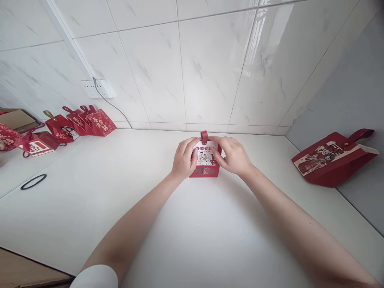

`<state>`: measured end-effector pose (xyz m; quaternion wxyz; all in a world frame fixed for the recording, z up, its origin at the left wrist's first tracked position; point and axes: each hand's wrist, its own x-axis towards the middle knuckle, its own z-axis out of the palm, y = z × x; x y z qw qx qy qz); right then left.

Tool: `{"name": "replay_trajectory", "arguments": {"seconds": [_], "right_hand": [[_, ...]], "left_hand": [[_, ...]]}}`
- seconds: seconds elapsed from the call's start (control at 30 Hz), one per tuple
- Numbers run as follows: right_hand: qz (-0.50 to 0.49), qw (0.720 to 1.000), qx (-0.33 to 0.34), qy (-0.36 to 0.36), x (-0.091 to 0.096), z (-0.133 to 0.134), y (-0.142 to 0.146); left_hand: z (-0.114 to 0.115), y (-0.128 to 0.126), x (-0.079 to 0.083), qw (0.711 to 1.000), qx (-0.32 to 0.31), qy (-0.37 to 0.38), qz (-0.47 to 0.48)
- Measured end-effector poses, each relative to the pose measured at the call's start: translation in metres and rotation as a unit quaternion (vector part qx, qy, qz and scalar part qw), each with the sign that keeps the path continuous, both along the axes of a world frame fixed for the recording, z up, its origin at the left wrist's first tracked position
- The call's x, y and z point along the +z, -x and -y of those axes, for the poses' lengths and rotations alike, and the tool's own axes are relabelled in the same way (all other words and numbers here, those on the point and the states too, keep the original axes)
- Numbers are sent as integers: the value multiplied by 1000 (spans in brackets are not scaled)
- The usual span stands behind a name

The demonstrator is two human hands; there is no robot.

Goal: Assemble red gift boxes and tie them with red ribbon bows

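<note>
A small red gift box stands upright on the white table in front of me. Its front has a white panel with a drawn couple and Chinese characters, and a clear window low down. A dark red strap loop sticks up from its top. My left hand wraps the box's left side, thumb on the front and fingers over the top edge. From the right, my right hand grips the top edge and right side, thumb against the front panel. The back of the box is hidden.
A larger red gift box with a strap stands at the right by a grey panel. Several red boxes line the back left, near a socket with a grey cable. A black ring lies on the white table.
</note>
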<state>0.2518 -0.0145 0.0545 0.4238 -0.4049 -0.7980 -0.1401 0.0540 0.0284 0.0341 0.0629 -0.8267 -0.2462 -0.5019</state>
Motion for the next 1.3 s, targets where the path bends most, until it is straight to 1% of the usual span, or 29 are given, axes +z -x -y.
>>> {"name": "replay_trajectory", "arguments": {"seconds": [0.13,0.3,0.47,0.63,0.7,0.73,0.83,0.9,1.0,1.1,1.3], "right_hand": [[39,999,4,-12,-1,-2,-2],[27,1000,7,4,-1,-3,-3],[-7,999,16,45,3,0,0],[-51,994,10,95,8,4,3],[-69,992,15,105,6,3,4],[-80,991,19,108,4,3,5],[-129,985,40,105,-3,1,8],[-167,979,57,99,-7,0,11],[-197,972,89,94,-11,-1,15],[-197,970,119,80,-13,-2,18],[-238,965,103,27,-24,-6,21]], "left_hand": [[-1,1,-1,1000,10,-2,-13],[-1,1,-1,1000,15,7,-19],[1,0,1,1000,15,11,-22],[5,-2,5,999,18,40,-20],[7,-4,9,998,8,68,-1],[7,-6,12,995,1,96,16],[6,-10,24,974,-30,210,75],[3,-11,31,963,-45,251,87],[-2,-9,38,969,-47,234,64],[-4,-7,39,970,-47,232,56],[-4,-3,45,956,-73,284,29]]}}
